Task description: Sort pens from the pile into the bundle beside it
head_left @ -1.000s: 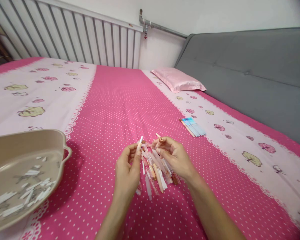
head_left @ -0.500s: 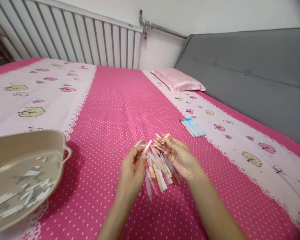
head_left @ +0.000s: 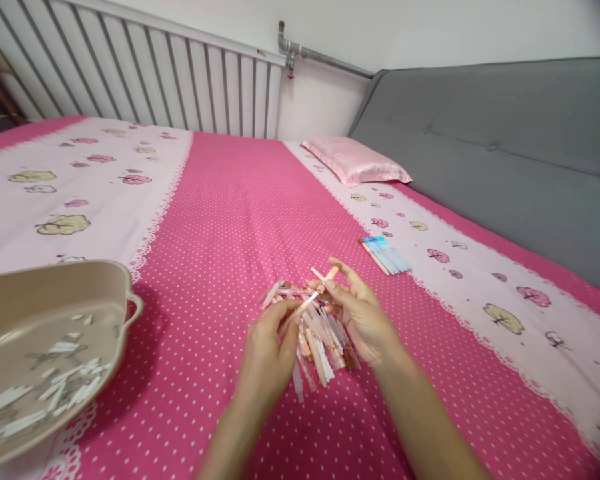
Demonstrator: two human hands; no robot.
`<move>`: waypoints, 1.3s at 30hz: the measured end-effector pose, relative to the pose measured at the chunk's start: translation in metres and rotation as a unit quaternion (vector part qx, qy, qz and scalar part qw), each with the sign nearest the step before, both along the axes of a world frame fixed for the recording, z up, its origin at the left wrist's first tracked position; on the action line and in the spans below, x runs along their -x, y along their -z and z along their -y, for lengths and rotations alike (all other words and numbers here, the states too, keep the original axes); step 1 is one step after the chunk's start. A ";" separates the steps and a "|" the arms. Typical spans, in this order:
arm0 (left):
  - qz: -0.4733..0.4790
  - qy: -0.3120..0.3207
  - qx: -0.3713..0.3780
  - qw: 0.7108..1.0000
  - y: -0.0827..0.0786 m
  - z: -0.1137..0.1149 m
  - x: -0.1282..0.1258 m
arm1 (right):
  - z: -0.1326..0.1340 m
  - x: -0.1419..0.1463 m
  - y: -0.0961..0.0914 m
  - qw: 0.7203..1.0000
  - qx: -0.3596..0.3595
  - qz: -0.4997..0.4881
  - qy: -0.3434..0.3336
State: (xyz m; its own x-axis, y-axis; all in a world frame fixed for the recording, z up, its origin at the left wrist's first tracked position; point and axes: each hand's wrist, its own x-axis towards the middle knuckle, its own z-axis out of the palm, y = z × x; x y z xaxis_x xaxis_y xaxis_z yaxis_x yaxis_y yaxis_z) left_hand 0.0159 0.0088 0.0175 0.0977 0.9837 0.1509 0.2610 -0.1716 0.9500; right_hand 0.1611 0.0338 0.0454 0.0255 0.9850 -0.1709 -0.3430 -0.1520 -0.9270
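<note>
My left hand [head_left: 270, 333] is closed on a slim pale stick [head_left: 305, 305] with a whitish end, pinched between thumb and fingers. In my right hand [head_left: 357, 307], thumb and fingers grip a small peach-coloured tube-like cap [head_left: 332, 273]. The stick's far end meets the lower end of the cap; whether it is inside cannot be made out. A thin pale pink piece [head_left: 317, 273] sticks out beside the cap near my right fingers. Beneath both hands lies a loose pile of slim pink, peach, white and clear pieces [head_left: 320, 347], partly hidden by the hands.
A beige basin [head_left: 115, 273] with several white strips and greyish pieces stands at the left. A blue-topped flat row of slim sticks [head_left: 386, 256] lies right of the pile. Farther back are a pink pillow [head_left: 355, 160], a grey headboard [head_left: 500, 147] and a radiator [head_left: 180, 73].
My left hand has brought the stick right and turned it toward the cap, so their ends now meet. The cap has tilted in my right hand; its open end showed before.
</note>
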 end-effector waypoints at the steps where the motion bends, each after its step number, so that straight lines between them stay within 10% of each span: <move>1: -0.005 -0.001 0.000 1.000 0.000 0.000 0.000 | 0.001 0.000 0.000 1.000 -0.010 0.019 -0.001; 39: 0.001 -0.003 0.002 1.000 0.000 0.000 0.000 | 0.007 0.011 0.006 0.984 -0.125 0.127 -0.030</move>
